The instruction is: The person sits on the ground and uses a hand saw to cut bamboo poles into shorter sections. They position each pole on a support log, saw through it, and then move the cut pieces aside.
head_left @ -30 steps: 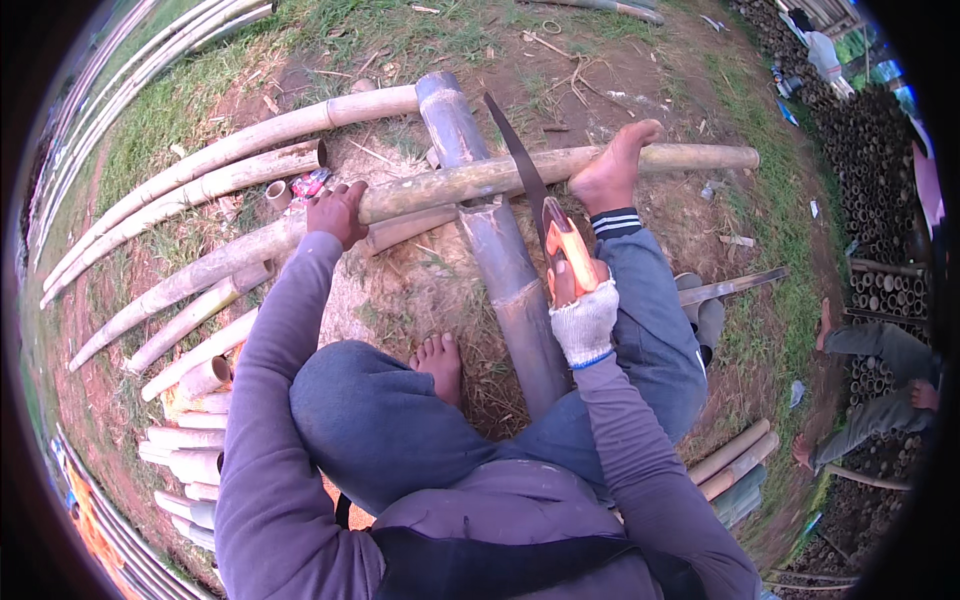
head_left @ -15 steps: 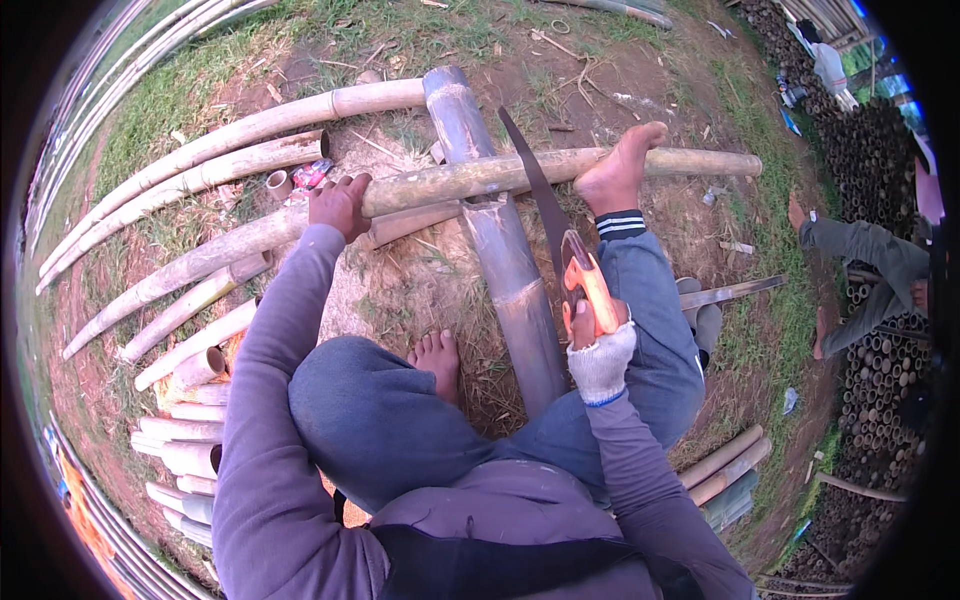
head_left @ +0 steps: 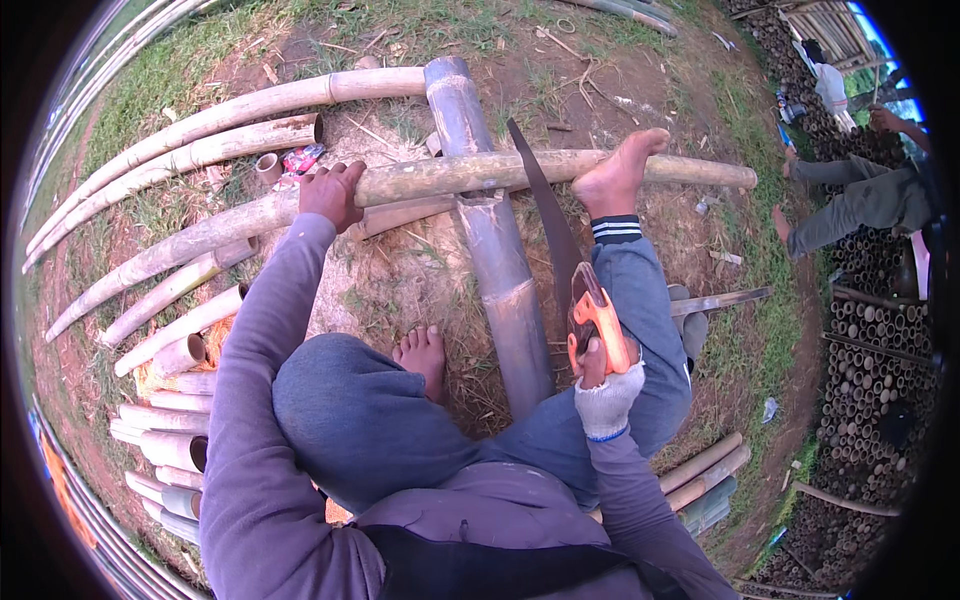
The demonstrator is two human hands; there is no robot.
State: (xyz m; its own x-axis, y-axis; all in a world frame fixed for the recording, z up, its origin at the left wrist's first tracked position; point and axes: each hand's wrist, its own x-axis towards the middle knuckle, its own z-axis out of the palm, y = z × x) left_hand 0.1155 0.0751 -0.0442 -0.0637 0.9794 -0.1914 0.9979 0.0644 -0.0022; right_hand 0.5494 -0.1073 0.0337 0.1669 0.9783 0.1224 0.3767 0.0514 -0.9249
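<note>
Probably stiff and hefty, the long tan bamboo pole (head_left: 430,179) lies across the thick grey bamboo log (head_left: 510,270), best held left of it where the bare left hand (head_left: 332,194) clasps, while the white-gloved right hand (head_left: 609,395) clenches an orange-handled, dark-bladed saw (head_left: 564,236).

A foot (head_left: 608,185) hides part of the bamboo pole (head_left: 430,180).

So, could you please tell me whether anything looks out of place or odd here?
A crumpled red wrapper lies just beyond the left hand, looking like stray litter. Also mismatched: that hand, on the bamboo pole, is bare, while the right hand, holding the saw, wears a pale glove.
</note>
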